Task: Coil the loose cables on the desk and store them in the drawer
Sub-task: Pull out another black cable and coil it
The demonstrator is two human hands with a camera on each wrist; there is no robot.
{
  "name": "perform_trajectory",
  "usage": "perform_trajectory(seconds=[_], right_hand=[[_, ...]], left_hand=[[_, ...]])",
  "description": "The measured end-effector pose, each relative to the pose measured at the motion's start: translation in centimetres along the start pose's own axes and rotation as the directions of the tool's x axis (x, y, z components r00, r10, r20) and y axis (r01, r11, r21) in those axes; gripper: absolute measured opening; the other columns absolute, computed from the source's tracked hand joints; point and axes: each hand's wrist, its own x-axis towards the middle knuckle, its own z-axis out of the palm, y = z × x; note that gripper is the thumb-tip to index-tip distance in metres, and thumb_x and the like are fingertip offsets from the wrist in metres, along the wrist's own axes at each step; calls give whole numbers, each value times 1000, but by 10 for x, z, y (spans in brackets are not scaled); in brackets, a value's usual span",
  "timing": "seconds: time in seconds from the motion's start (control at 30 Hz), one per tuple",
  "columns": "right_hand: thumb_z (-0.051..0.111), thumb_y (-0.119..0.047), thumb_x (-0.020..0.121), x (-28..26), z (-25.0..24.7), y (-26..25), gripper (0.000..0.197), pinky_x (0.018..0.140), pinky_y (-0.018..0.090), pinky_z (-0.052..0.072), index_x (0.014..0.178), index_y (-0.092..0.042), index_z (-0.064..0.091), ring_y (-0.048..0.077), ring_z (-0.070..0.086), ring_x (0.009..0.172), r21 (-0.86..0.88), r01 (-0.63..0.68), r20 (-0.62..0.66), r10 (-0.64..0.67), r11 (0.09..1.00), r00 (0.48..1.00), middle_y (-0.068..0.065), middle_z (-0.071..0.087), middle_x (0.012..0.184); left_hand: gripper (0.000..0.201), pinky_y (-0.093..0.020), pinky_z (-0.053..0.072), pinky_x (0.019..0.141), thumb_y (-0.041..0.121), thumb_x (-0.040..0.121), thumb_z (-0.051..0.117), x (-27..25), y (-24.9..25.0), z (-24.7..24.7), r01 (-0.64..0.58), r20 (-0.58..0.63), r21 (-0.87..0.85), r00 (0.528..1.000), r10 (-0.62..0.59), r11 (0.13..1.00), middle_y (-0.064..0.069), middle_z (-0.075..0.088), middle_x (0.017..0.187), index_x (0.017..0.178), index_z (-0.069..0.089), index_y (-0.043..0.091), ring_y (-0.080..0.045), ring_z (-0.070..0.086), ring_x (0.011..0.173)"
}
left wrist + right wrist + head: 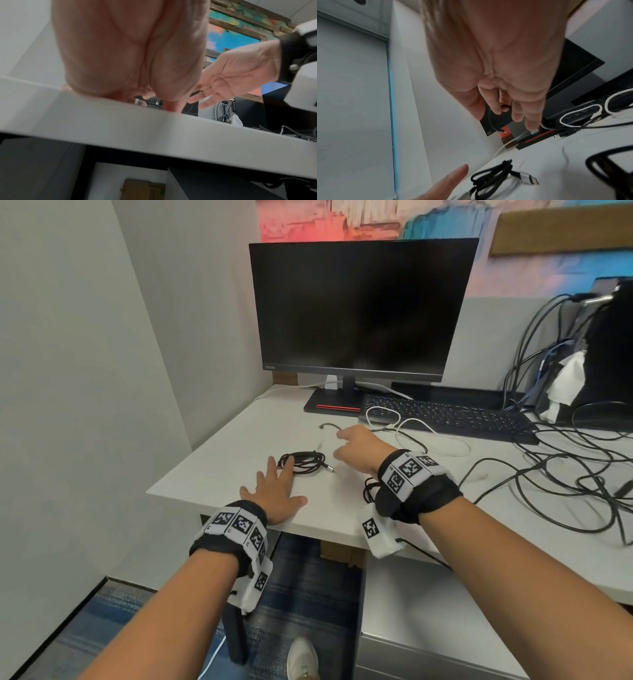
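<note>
With one black cable [301, 462] already coiled and lying on the near left part of the white counter [219, 460], we judged ourselves partway through the tidying, turning to the next loose lead. Our left hand [275, 496] lay flat on the counter, palm down and fingers spread straight, its fingertips touching the near edge of the coil and gripping nothing. Our right hand [356, 448] hovered farther in, just above the surface, fingers relaxed and pointing down; the right wrist view showed the fingertips close to a thin dark cable end [500, 130], but we could not tell whether they touched it, and nothing was plainly held. A white cable [404, 426] looped loosely just right of that hand, partly across the keyboard [455, 414], and a tangle of black cables [565, 470] sprawled over the right side of the counter. Another dark bundle [370, 491] sat near the counter's front edge, mostly hidden under our right wrist. Behind stood the dark monitor [359, 306]. We reckoned the next move called for pinching a free end of one loose cable and drawing it clear of its neighbours before winding it. The drawer unit [428, 621] stood below the counter to the right; whether it was open we could not tell.
</note>
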Motion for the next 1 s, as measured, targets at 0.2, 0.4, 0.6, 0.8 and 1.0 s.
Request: perform_trajectory(seconds=[0.2,0.4,0.6,0.8,1.0], right_hand=[[45,-8,95,-26,-35,10,43,108,33,37,138,-10,48,22,42,132,136,203,-311,-152,970,938,7,42,144],[43,-5,95,-61,-72,36,37,100,24,39,127,-10,60,20,51,122,240,232,-497,-86,942,863,7,54,134],[49,-8,92,-94,-92,57,29,89,38,51,112,-12,69,33,63,101,334,177,-503,16,926,864,8,69,105],[62,-18,75,-116,-108,75,18,86,50,55,64,-9,73,23,66,78,488,175,-507,114,855,854,14,71,78],[72,-25,78,-142,-127,98,28,83,47,57,56,-12,60,27,72,78,501,182,-545,145,846,826,14,72,72]], left_hand=[[95,-61,8,112,46,89,54,4,1,7,-7,-130,-111,991,-7,994,-7,-26,155,146,-20,31,-32,-8,146],[93,-59,8,113,41,88,58,-1,2,12,-8,-210,-163,977,-27,987,-9,-23,156,149,-11,30,-33,-10,145],[87,-56,13,113,36,88,57,-16,37,9,-15,-257,-221,965,-44,975,-12,-16,157,150,-3,26,-33,-4,145],[78,-56,6,116,35,94,51,-31,97,-7,-191,-283,-270,953,112,944,-11,-15,157,151,-2,24,-32,-7,146],[55,-44,12,119,25,100,38,-47,157,-22,-459,-436,-442,861,263,771,-6,8,159,150,15,21,-20,7,147]])
